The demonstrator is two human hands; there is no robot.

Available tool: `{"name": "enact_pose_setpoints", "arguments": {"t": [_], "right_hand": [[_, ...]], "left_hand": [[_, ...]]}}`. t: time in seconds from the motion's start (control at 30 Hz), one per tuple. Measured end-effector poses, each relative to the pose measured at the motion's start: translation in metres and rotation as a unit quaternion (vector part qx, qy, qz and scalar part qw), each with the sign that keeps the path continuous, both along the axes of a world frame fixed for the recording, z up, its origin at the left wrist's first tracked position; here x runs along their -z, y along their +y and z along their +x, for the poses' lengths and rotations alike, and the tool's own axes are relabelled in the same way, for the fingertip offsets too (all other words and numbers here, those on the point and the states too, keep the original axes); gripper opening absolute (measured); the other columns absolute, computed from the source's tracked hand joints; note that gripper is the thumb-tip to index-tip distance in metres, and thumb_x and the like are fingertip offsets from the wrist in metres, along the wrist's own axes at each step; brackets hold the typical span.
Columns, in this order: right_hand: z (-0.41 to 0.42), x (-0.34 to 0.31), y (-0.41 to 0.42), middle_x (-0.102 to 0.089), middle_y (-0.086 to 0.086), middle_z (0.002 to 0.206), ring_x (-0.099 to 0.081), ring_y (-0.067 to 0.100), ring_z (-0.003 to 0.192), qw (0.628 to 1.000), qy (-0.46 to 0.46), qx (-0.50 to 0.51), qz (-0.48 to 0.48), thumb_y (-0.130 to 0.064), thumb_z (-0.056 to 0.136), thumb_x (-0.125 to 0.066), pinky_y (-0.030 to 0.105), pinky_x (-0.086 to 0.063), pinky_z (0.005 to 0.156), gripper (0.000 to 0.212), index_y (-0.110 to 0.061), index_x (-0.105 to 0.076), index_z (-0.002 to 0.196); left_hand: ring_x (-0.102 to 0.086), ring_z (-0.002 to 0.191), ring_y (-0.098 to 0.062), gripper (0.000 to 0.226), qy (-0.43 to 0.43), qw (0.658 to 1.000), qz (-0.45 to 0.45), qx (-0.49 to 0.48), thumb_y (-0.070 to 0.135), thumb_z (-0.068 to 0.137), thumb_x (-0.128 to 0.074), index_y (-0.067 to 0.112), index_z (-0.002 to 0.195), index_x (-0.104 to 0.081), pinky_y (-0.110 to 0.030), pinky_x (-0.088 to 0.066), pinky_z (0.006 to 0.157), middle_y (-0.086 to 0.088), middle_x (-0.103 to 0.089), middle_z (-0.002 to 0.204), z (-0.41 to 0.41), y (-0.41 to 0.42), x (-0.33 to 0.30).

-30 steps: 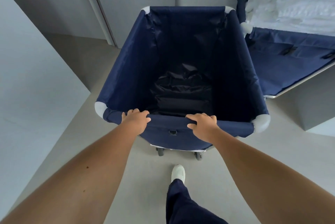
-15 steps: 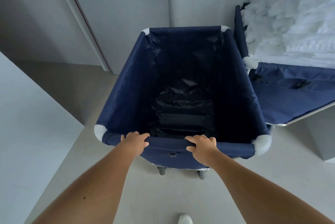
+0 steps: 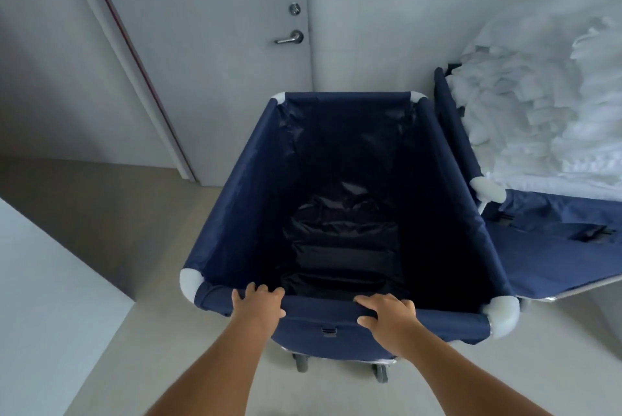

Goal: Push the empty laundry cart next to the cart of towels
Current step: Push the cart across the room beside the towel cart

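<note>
The empty laundry cart (image 3: 336, 213) fills the centre of the frame, standing on the floor (image 3: 101, 213). The cart of towels (image 3: 552, 213) sits just beside it at the right edge, with towels (image 3: 538, 119) heaped in it. Behind both, at the top centre, stands a door (image 3: 235, 45). The left hand (image 3: 258, 306) and right hand (image 3: 387, 316) grip the near rim at lower centre.

The big cloth laundry cart (image 3: 235, 200) is dark blue, with a black bottom and pale grey corner caps. The second dark blue cloth cart (image 3: 552, 230) beside it holds a pile of plain white towels (image 3: 538, 126). The smooth door (image 3: 215, 55) is light grey with a thin red stripe down its edge and a silver handle (image 3: 290, 38). The floor (image 3: 101, 213) is plain grey.
</note>
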State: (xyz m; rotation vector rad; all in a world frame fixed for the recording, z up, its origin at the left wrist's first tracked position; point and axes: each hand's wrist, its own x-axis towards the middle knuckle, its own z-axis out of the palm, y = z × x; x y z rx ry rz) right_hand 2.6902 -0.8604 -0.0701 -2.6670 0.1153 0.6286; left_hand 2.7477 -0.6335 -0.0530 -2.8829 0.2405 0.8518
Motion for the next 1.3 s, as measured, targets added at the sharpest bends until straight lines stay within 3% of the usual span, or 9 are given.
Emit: {"name": "enact_pose_setpoints", "arguments": {"t": [0.43,0.6,0.73,1.0,1.13,1.3], "right_hand": [[0.127,-0.009,0.02,-0.054,-0.008,0.133,-0.041,0.016,0.128,0.999,-0.016,0.041,-0.007,-0.035,0.098,-0.042,0.034,-0.024,0.105,0.04,-0.036,-0.039,0.138],[0.164,-0.009,0.021,-0.052,-0.01,0.137,-0.04,0.015,0.13,0.998,-0.015,0.058,-0.016,-0.036,0.098,-0.043,0.034,-0.025,0.107,0.041,-0.038,-0.038,0.138],[0.197,-0.01,0.026,-0.053,-0.01,0.135,-0.04,0.014,0.13,0.997,-0.03,0.071,-0.005,-0.035,0.098,-0.043,0.033,-0.023,0.108,0.041,-0.037,-0.039,0.138],[0.223,-0.011,0.007,-0.055,-0.013,0.133,-0.043,0.013,0.126,0.996,-0.043,0.079,-0.022,-0.032,0.098,-0.045,0.031,-0.022,0.103,0.039,-0.037,-0.043,0.136],[0.223,-0.021,-0.013,-0.05,-0.006,0.141,-0.038,0.018,0.132,0.996,-0.024,0.083,-0.02,-0.033,0.097,-0.046,0.034,-0.021,0.111,0.04,-0.036,-0.044,0.137],[0.218,-0.023,-0.032,-0.049,-0.002,0.142,-0.037,0.024,0.132,0.996,-0.022,0.086,-0.004,-0.03,0.097,-0.046,0.037,-0.023,0.111,0.039,-0.034,-0.045,0.136]], "left_hand": [[-0.01,0.149,-0.03,0.044,-0.011,0.999,-0.03,0.016,0.032,0.1,-0.041,0.028,0.143,-0.034,-0.06,-0.007,0.117,-0.007,-0.033,0.152,0.149,0.017,0.013],[-0.014,0.148,-0.031,0.044,-0.01,0.999,-0.02,0.035,0.032,0.099,-0.043,0.026,0.142,-0.034,-0.06,-0.008,0.117,-0.009,-0.036,0.15,0.191,0.016,0.013],[-0.031,0.138,-0.031,0.04,-0.037,0.998,-0.017,0.05,0.032,0.099,-0.043,0.023,0.137,-0.04,-0.059,-0.014,0.116,-0.01,-0.046,0.139,0.225,0.02,0.011],[-0.044,0.127,-0.033,0.037,-0.002,0.996,0.002,0.092,0.034,0.098,-0.043,0.02,0.133,-0.043,-0.059,-0.021,0.114,-0.013,-0.052,0.133,0.26,0.0,0.004],[-0.045,0.125,-0.031,0.038,0.02,0.996,-0.057,0.066,0.032,0.094,-0.044,0.028,0.131,-0.046,-0.059,-0.015,0.115,-0.01,-0.054,0.128,0.263,-0.014,-0.001],[-0.036,0.126,-0.028,0.04,-0.013,0.992,-0.063,0.11,0.024,0.098,-0.041,0.03,0.137,-0.035,-0.064,-0.004,0.115,-0.006,-0.046,0.127,0.249,-0.023,0.018]]}}
